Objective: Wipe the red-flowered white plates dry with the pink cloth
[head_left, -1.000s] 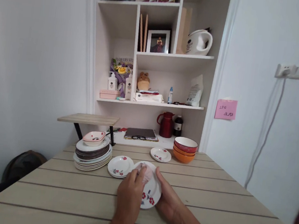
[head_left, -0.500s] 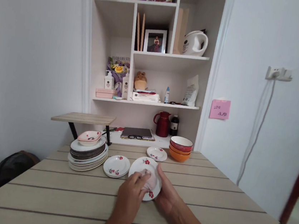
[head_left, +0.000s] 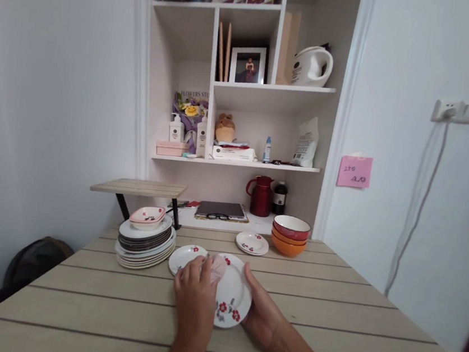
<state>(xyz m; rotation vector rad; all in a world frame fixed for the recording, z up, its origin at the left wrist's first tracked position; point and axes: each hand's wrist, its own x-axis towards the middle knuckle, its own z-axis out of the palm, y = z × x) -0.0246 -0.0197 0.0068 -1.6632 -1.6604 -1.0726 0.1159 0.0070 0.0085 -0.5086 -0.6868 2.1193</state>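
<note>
A white plate with red flowers [head_left: 233, 290] is tilted up above the table, gripped at its right rim by my right hand [head_left: 264, 309]. The thumb lies over the edge and the other fingers are behind it. My left hand [head_left: 197, 293] is closed on a pale pink cloth [head_left: 218, 268], pressing it to the plate's upper left rim. Partly behind that hand, a flowered plate [head_left: 186, 256] rests on the table. Farther back lies a small pile of flowered plates [head_left: 252, 243].
At the left stands a tall stack of plates [head_left: 145, 248] topped by square bowls [head_left: 147, 217], near a small raised wooden stand [head_left: 140, 188]. Stacked bowls [head_left: 290, 236], red over orange, stand at the back right. Behind the table [head_left: 328, 316], a red jug [head_left: 261, 196] sits under shelves.
My left hand has slid the cloth from the plate's middle to its upper left rim. The plate has turned and dropped slightly. The camera view has shifted a little left.
</note>
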